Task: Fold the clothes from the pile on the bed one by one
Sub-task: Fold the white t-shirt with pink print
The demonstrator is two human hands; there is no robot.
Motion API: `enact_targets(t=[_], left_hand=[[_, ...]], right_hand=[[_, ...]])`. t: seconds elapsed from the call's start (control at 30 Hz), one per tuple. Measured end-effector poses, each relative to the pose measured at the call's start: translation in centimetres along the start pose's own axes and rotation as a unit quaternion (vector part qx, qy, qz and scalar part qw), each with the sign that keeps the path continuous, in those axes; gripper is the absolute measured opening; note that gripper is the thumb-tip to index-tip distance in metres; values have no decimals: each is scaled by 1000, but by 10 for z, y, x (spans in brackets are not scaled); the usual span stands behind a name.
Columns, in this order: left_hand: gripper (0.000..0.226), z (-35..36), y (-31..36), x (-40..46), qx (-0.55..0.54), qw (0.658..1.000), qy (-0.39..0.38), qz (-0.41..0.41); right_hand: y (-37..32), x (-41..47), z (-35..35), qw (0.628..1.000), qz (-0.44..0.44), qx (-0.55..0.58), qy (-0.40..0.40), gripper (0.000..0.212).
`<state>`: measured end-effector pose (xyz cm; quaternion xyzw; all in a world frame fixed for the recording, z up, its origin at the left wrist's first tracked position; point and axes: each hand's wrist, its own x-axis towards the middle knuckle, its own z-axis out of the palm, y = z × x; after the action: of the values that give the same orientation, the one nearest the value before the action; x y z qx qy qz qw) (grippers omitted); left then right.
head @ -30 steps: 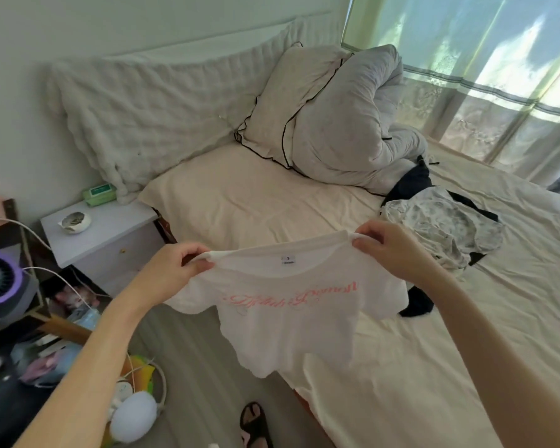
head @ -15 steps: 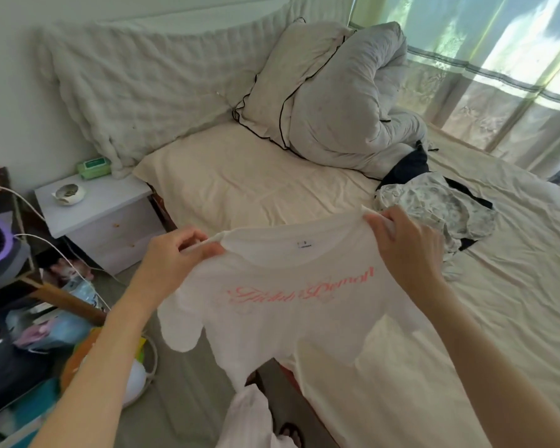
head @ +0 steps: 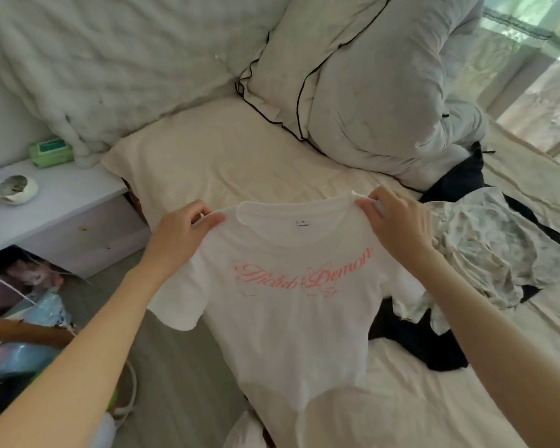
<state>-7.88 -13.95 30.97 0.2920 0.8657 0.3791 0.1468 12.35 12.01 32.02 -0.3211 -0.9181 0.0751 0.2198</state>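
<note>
While pinching the white T-shirt (head: 291,305) by its shoulders, left hand (head: 181,240) and right hand (head: 398,224) apart, hanging spread above the bed (head: 240,163) edge beside the pile (head: 485,253): spreading step, probably next lowering flat onto the sheet.

At frame centre the white T-shirt (head: 288,318) is thin, matt cloth with pink print, over a creased, faintly sheened cream bedsheet (head: 227,163).
</note>
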Motion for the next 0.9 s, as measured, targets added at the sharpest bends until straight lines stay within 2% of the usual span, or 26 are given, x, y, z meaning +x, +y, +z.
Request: enact_targets(t=[0.1, 0.2, 0.3, 0.43, 0.53, 0.63, 0.73, 0.8, 0.87, 0.9], left_hand=[[28, 31, -28, 93, 29, 999, 6, -13], [25, 63, -54, 181, 66, 997, 35, -8], [42, 100, -94, 221, 48, 998, 38, -23], [46, 153, -162, 178, 26, 990, -39, -134], [39, 182, -199, 127, -1, 969, -82, -233], [29, 204, -219, 86, -52, 943, -87, -316], [25, 221, -224, 57, -137, 904, -87, -395], [28, 228, -223, 41, -162, 886, -101, -423], [22, 232, -221, 28, -171, 875, -122, -437], [18, 232, -219, 21, -176, 870, -133, -442]], right_hand=[[16, 65, 74, 998, 34, 15, -48, 33], [34, 125, 146, 989, 110, 72, -75, 31], [44, 141, 208, 978, 140, 90, -125, 48], [58, 69, 266, 957, 168, 94, -217, 46], [74, -3, 285, 927, 260, 109, -247, 39], [88, -61, 285, 877, 383, 124, -261, 38], [100, -100, 280, 796, 507, 144, -298, 38], [107, -117, 277, 753, 542, 160, -337, 35], [111, -126, 271, 740, 550, 173, -345, 26], [111, -127, 266, 748, 543, 173, -341, 21]])
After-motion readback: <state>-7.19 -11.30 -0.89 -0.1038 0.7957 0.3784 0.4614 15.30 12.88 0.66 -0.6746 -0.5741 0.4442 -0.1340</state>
